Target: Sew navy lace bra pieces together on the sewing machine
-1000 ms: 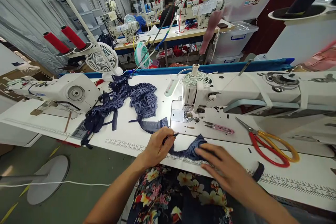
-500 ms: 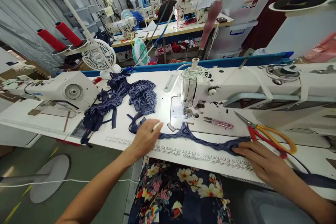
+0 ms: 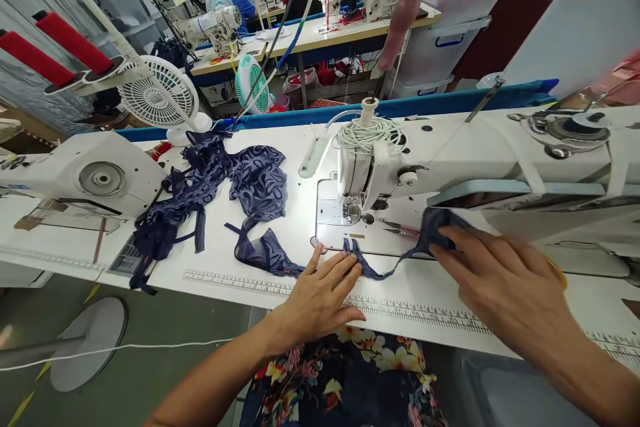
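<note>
A navy lace bra piece (image 3: 274,255) stretches along the front of the white table, below the needle of a sewing machine (image 3: 367,170). My left hand (image 3: 320,299) lies on its middle, fingers spread and palm down. At the piece's right end, my right hand (image 3: 505,280) pinches a dark navy part (image 3: 434,230), raised toward the machine bed. Between both hands the narrow lace edge sags in a curve. Pink-handled thread snips (image 3: 404,231) rest on the machine bed, partly hidden behind the navy part. Of the scissors, only a bit of orange handle (image 3: 559,273) shows past my right hand.
More navy lace pieces (image 3: 260,180) lie in a heap left of the needle. A second sewing machine (image 3: 100,173) and a white fan (image 3: 159,92) stand at the left. A printed ruler (image 3: 420,312) runs along the front edge. People sit at machines farther back.
My left hand has moved right and flattened onto the lace. My right hand has lifted the right end up toward the machine, now covering most of the scissors. The view has shifted slightly.
</note>
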`<state>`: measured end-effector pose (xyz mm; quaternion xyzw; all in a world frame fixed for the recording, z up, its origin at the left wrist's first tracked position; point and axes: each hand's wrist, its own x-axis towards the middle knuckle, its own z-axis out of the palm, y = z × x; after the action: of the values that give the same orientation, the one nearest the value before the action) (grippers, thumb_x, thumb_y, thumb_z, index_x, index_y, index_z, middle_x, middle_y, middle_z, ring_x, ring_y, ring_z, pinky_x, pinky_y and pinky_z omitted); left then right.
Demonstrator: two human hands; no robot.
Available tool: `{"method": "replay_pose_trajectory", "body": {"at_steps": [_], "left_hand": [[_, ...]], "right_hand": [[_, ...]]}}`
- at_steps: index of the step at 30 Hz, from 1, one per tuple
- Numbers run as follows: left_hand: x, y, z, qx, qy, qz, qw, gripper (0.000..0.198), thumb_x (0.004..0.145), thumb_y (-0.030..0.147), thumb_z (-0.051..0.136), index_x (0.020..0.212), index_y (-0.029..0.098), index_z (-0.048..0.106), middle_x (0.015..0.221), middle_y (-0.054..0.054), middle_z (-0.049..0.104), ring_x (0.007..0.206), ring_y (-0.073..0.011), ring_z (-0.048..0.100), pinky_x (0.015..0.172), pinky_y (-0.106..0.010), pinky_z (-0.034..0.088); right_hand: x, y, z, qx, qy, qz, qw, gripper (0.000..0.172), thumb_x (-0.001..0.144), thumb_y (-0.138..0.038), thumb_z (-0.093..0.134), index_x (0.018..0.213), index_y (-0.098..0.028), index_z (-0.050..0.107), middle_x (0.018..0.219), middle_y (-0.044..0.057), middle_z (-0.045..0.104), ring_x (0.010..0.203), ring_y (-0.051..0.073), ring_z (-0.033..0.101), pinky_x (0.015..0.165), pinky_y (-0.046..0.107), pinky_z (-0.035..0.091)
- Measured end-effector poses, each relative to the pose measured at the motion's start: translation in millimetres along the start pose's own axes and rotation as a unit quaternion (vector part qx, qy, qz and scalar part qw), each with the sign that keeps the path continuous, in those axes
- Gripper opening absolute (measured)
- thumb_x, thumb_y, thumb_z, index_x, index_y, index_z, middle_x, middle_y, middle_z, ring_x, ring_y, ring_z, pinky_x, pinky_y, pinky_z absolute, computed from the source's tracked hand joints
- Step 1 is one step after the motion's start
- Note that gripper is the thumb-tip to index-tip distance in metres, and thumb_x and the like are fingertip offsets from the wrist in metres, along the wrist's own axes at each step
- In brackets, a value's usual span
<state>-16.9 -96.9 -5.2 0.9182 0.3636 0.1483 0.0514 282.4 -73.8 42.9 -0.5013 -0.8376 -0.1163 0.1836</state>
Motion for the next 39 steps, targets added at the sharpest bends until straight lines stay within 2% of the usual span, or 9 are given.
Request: {"method": "replay_pose_trajectory", "body": {"at_steps": [2, 4, 7, 12, 17, 23, 27, 34, 39], "left_hand": [[-1.2, -0.2, -1.5, 0.009, -0.011, 0.002, 1.0, 0.07, 0.094, 0.06, 0.044, 0.146, 0.013, 0.037, 0.148, -0.014, 0.047, 0.142, -0.0258, 0.037, 0.123, -0.053, 0.006], [-4.3, -1.2, -2.4, 0.024, -0.012, 0.003, 1.0, 0.068, 0.095, 0.058, 0.043, 0.146, 0.012, 0.037, 0.148, -0.014, 0.047, 0.143, -0.0254, 0.035, 0.124, -0.053, 0.008], [-13.9, -3.1, -4.4, 0.047, 0.021, -0.017, 0.999, 0.057, 0.098, 0.049, 0.046, 0.141, 0.012, 0.044, 0.141, -0.013, 0.054, 0.141, -0.0254, 0.038, 0.123, -0.055, 0.01], [-36.1, -3.0, -11.1, 0.069, 0.078, -0.062, 0.993, 0.038, 0.097, 0.035, 0.054, 0.127, 0.012, 0.057, 0.122, -0.01, 0.066, 0.123, -0.0245, 0.055, 0.123, -0.055, 0.017], [-62.7, -6.2, -11.0, 0.086, 0.139, -0.077, 0.984, 0.035, 0.096, 0.026, 0.056, 0.128, 0.013, 0.057, 0.12, -0.011, 0.066, 0.117, -0.0223, 0.058, 0.117, -0.049, 0.032], [-89.6, -15.6, -13.7, 0.116, 0.143, -0.134, 0.974, 0.031, 0.098, 0.026, 0.051, 0.125, 0.014, 0.059, 0.115, -0.012, 0.068, 0.113, -0.0235, 0.059, 0.112, -0.049, 0.037], [-93.3, -15.0, -13.4, 0.133, 0.129, -0.149, 0.971, 0.035, 0.099, 0.033, 0.048, 0.129, 0.016, 0.059, 0.117, -0.011, 0.067, 0.113, -0.023, 0.058, 0.111, -0.046, 0.037], [-100.7, -15.7, -9.3, 0.143, 0.118, -0.176, 0.967, 0.039, 0.097, 0.039, 0.051, 0.133, 0.027, 0.058, 0.115, -0.009, 0.066, 0.106, -0.0229, 0.058, 0.111, -0.049, 0.032], [-88.8, -5.7, -14.4, 0.135, 0.145, -0.175, 0.964, 0.038, 0.099, 0.039, 0.047, 0.131, 0.021, 0.06, 0.114, -0.011, 0.066, 0.11, -0.0243, 0.058, 0.112, -0.051, 0.03]], "right_hand": [[6.9, -21.4, 14.3, 0.033, 0.016, -0.082, 0.996, 0.036, 0.087, -0.005, 0.044, 0.113, -0.018, 0.066, 0.122, 0.013, 0.064, 0.107, 0.027, 0.06, 0.092, 0.043, 0.046], [3.9, -40.9, 31.9, 0.101, 0.018, -0.146, 0.984, 0.038, 0.09, -0.006, 0.044, 0.123, -0.016, 0.06, 0.124, 0.012, 0.063, 0.112, 0.024, 0.058, 0.096, 0.04, 0.047], [-11.2, -55.0, 51.1, 0.14, -0.008, -0.182, 0.973, 0.042, 0.091, -0.002, 0.044, 0.128, -0.015, 0.057, 0.124, 0.01, 0.064, 0.116, 0.021, 0.056, 0.099, 0.038, 0.045], [-32.5, -45.6, 54.3, 0.139, -0.034, -0.149, 0.979, 0.046, 0.09, -0.002, 0.048, 0.132, -0.018, 0.056, 0.125, 0.011, 0.063, 0.115, 0.025, 0.057, 0.098, 0.041, 0.045], [-38.1, -39.0, 52.2, 0.149, -0.037, -0.144, 0.978, 0.046, 0.091, -0.004, 0.048, 0.135, -0.019, 0.054, 0.122, 0.012, 0.063, 0.11, 0.024, 0.058, 0.096, 0.04, 0.045], [-35.5, -39.4, 53.9, 0.15, -0.012, -0.162, 0.975, 0.042, 0.095, -0.01, 0.043, 0.135, -0.018, 0.053, 0.113, 0.011, 0.065, 0.102, 0.025, 0.061, 0.088, 0.04, 0.046], [-33.1, -39.9, 55.7, 0.151, 0.007, -0.174, 0.973, 0.042, 0.094, -0.012, 0.042, 0.135, -0.017, 0.053, 0.103, 0.012, 0.066, 0.094, 0.026, 0.061, 0.08, 0.041, 0.046], [-40.6, -38.9, 54.5, 0.132, -0.028, -0.144, 0.98, 0.05, 0.093, -0.009, 0.046, 0.142, -0.022, 0.046, 0.106, 0.011, 0.062, 0.095, 0.025, 0.06, 0.083, 0.041, 0.047], [-45.2, -43.0, 50.7, 0.108, -0.028, -0.128, 0.985, 0.047, 0.093, -0.007, 0.046, 0.138, -0.022, 0.049, 0.111, 0.011, 0.062, 0.1, 0.025, 0.059, 0.084, 0.041, 0.046]]}}
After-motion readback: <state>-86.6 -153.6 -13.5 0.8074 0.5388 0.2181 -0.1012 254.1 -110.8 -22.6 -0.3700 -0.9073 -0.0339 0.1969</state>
